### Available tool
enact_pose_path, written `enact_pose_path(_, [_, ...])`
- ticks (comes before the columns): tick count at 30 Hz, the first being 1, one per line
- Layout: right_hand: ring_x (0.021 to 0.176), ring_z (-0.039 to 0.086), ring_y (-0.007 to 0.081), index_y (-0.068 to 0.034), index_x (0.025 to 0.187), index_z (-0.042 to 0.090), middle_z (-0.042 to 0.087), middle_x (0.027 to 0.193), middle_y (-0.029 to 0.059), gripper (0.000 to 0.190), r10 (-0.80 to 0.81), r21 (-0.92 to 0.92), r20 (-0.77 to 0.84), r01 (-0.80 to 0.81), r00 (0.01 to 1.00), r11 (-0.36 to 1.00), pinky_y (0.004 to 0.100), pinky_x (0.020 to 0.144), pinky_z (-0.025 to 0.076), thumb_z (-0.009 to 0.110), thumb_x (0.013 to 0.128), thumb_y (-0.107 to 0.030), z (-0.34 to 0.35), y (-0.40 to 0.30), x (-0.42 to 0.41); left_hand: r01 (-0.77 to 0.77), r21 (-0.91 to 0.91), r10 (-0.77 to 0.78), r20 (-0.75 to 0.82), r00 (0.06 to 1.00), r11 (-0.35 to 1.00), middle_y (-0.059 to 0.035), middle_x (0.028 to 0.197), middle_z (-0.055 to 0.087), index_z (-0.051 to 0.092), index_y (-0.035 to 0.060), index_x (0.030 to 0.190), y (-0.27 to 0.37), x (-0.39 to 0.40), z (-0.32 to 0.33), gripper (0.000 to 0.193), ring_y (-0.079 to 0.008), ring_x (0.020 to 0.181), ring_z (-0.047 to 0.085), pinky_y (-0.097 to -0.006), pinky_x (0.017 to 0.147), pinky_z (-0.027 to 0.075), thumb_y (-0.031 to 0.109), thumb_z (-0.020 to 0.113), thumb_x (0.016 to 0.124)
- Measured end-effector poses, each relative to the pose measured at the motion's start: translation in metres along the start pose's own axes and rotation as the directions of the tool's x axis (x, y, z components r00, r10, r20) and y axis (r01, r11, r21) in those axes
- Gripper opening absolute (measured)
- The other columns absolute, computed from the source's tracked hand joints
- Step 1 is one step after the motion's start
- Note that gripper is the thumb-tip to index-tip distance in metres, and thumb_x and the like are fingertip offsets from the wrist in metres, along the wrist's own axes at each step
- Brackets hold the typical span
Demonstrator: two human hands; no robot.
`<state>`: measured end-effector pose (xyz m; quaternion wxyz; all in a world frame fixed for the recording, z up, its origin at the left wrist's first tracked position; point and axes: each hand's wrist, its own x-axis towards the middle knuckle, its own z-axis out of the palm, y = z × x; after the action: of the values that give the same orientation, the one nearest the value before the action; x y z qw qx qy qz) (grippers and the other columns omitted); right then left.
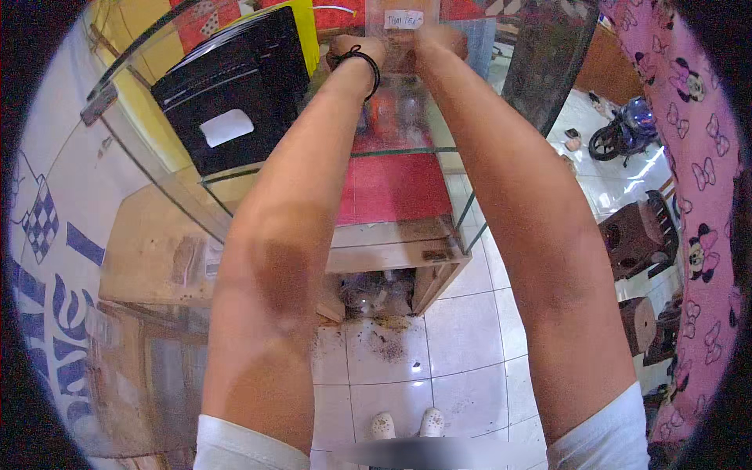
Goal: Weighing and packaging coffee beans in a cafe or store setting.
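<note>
Both my arms reach forward over a glass display case (pixel 396 151). My left hand (pixel 359 51), with a black cord around its wrist, is at the left side of a clear container (pixel 402 50) with brownish contents. At the opposite side is my right hand (pixel 442 47), partly blurred. Both hands appear closed on the container, though their fingertips are hidden. A white paper label (pixel 403 19) with handwriting is on its upper part. Beneath, blurred red and clear items (pixel 388 114) show through the glass. Red sheeting (pixel 393 188) covers the case's lower surface.
Left of my left arm stands a large black object (pixel 241 76) bearing a blank-looking white patch (pixel 227 127). A wooden cabinet (pixel 153 247) is lower left. Dark debris (pixel 388 346) lies on the tiled floor (pixel 464 329). A pink patterned curtain (pixel 702 194) and brown chair (pixel 637 235) are right.
</note>
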<state>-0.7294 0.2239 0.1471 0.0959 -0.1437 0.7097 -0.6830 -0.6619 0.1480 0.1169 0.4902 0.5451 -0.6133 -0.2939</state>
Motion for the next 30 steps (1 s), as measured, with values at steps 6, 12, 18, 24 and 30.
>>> enact_pose_path(6, [0.093,0.062,0.0354,0.009,0.096,0.062,0.063,0.099,0.0224,0.037,-0.144,-0.006,-0.040,0.143,0.989,0.990,0.0386,0.080,0.049,0.059,0.076,-0.023,0.027,0.011,0.025,-0.140,0.263,0.058,0.296,0.953,0.955,-0.0144,0.102,0.064,0.059,0.0002,0.105,-0.015,0.052,0.030,0.038,-0.0255,0.093,0.063,-0.0369,0.082,0.048,0.023,0.060,0.074])
enact_pose_path(12, [0.094,0.061,0.0375,0.007,0.093,0.063,0.063,0.099,0.0223,0.033,-0.168,0.156,-0.128,0.187,0.977,0.970,0.0402,0.082,0.049,0.063,0.073,-0.019,0.041,0.017,0.022,-0.183,0.357,0.067,0.313,0.947,0.916,-0.0137,0.100,0.064,0.063,0.0035,0.102,-0.001,0.048,0.049,0.034,-0.0257,0.090,0.062,-0.0385,0.082,0.047,0.026,0.054,0.077])
enact_pose_path(18, [0.103,0.057,0.0349,0.004,0.100,0.061,0.061,0.104,0.0212,0.034,-0.253,-0.116,-0.107,0.240,0.962,0.964,0.0400,0.087,0.047,0.066,0.072,-0.014,0.058,0.022,0.037,-0.070,0.079,0.043,0.305,0.951,0.994,-0.0145,0.105,0.062,0.060,0.0028,0.106,-0.008,0.084,0.081,0.045,-0.0238,0.092,0.062,-0.0349,0.081,0.047,0.035,0.059,0.075])
enact_pose_path(24, [0.101,0.058,0.0363,-0.005,0.099,0.065,0.062,0.103,0.0218,0.035,-0.259,-0.175,0.062,0.266,0.964,0.948,0.0400,0.086,0.047,0.069,0.071,-0.024,0.048,0.024,0.028,0.007,-0.135,0.033,0.293,0.955,0.991,-0.0152,0.110,0.061,0.058,0.0023,0.111,-0.019,0.089,0.085,0.055,-0.0222,0.093,0.062,-0.0320,0.080,0.048,0.043,0.064,0.073])
enact_pose_path(30, [0.096,0.060,0.0360,-0.003,0.100,0.065,0.063,0.098,0.0211,0.035,-0.292,-0.061,0.010,0.292,0.957,0.955,0.0399,0.084,0.048,0.065,0.072,-0.024,0.045,0.028,0.040,-0.033,0.089,0.017,0.170,0.985,0.996,-0.0175,0.109,0.061,0.059,-0.0003,0.109,-0.002,0.065,0.069,0.060,-0.0253,0.101,0.060,-0.0337,0.086,0.047,0.045,0.066,0.069])
